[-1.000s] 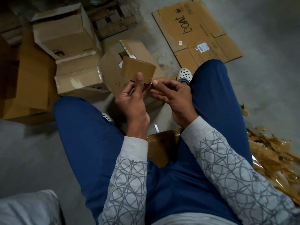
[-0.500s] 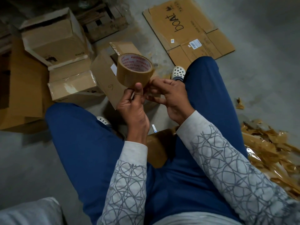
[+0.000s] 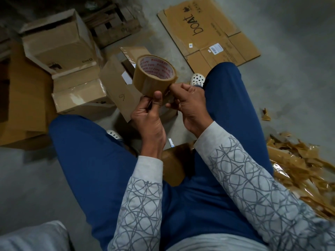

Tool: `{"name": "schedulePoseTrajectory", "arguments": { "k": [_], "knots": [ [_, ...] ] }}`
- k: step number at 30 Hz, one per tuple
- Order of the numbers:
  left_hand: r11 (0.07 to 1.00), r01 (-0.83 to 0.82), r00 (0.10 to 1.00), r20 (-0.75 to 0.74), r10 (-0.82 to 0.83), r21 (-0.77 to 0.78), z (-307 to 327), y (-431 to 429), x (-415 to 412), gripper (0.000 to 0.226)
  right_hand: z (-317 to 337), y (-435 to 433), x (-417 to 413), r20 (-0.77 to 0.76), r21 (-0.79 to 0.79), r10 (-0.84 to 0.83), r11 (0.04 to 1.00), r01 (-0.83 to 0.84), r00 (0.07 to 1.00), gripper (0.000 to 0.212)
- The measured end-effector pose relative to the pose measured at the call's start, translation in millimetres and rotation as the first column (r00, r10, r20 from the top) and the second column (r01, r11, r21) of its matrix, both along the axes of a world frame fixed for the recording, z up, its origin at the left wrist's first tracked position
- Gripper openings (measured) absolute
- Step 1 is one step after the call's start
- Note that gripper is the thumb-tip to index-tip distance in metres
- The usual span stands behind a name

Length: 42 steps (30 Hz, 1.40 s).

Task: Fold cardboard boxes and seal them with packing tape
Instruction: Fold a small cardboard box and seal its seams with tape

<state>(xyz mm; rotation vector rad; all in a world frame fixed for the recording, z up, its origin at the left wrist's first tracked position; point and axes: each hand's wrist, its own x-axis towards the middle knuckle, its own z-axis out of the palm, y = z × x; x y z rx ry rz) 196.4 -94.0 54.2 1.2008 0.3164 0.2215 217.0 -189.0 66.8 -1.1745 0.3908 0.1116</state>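
Note:
A roll of brown packing tape (image 3: 154,77) with red print inside its core is held up in front of me, above my knees. My left hand (image 3: 147,113) grips the roll from below, thumb pressed on its outer face. My right hand (image 3: 188,102) pinches at the roll's lower right edge with curled fingers; whether a tape end is lifted I cannot tell. Behind the roll, an open small cardboard box (image 3: 117,86) lies tilted on the floor. Another brown box (image 3: 175,162) sits between my legs, mostly hidden.
Open and taped boxes (image 3: 59,42) are stacked at the left on flat cardboard (image 3: 23,98). A flattened "boat" carton (image 3: 208,31) lies on the concrete floor at the upper right. Crumpled used tape scraps (image 3: 299,167) are piled at the right. A wooden pallet (image 3: 110,26) stands behind.
The roll has turned from edge-on to showing its printed core. My right hand has closed in onto the roll's lower edge, and both hands have risen slightly.

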Motion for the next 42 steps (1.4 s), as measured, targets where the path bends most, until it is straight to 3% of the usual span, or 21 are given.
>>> {"name": "schedulePoseTrajectory", "arguments": {
  "k": [4,6,9,12,15,19,26,36,42],
  "knots": [
    [0.999,-0.016,0.999,-0.038,0.014,-0.047,13.2,0.0,0.3,0.014,-1.0,2.2,1.4,0.025,0.05,0.01,0.999,-0.012,1.0,0.01],
    [0.988,-0.046,0.997,-0.07,0.036,-0.15,17.5,0.2,0.6,0.011,2.0,3.4,0.4,0.022,0.079,0.025,0.997,-0.027,0.999,0.01],
    [0.944,-0.095,0.986,-0.158,0.046,-0.317,18.7,1.4,3.0,0.029,5.5,3.8,-0.4,0.001,0.107,0.047,0.993,-0.047,0.999,0.019],
    [0.908,-0.097,0.983,-0.184,0.022,-0.408,17.5,4.0,6.0,0.021,4.9,2.0,-1.0,-0.012,0.143,0.036,0.989,-0.034,0.999,0.021],
    [0.884,-0.09,0.986,-0.167,0.014,-0.458,18.2,7.1,7.7,0.023,2.3,0.5,-3.3,0.064,0.092,0.027,0.995,-0.033,0.998,0.005],
    [0.891,-0.071,0.992,-0.122,0.018,-0.448,15.7,7.0,9.1,0.024,-2.0,4.7,-6.2,0.142,-0.043,0.008,0.999,-0.002,0.99,0.017],
    [0.883,-0.067,0.993,-0.116,0.014,-0.465,5.7,-1.5,5.1,0.019,-6.9,6.7,-7.9,0.129,-0.068,-0.065,0.995,0.074,0.99,0.019],
    [0.825,-0.086,0.99,-0.139,0.009,-0.558,-0.2,0.3,7.3,0.022,0.1,3.1,-1.3,-0.13,0.249,-0.016,0.967,0.049,0.991,0.012],
    [0.817,-0.094,0.991,-0.131,0.023,-0.569,0.9,0.3,6.9,0.02,-0.3,10.7,0.2,-0.174,0.317,-0.048,0.943,0.102,0.984,0.008]
  ]
}}
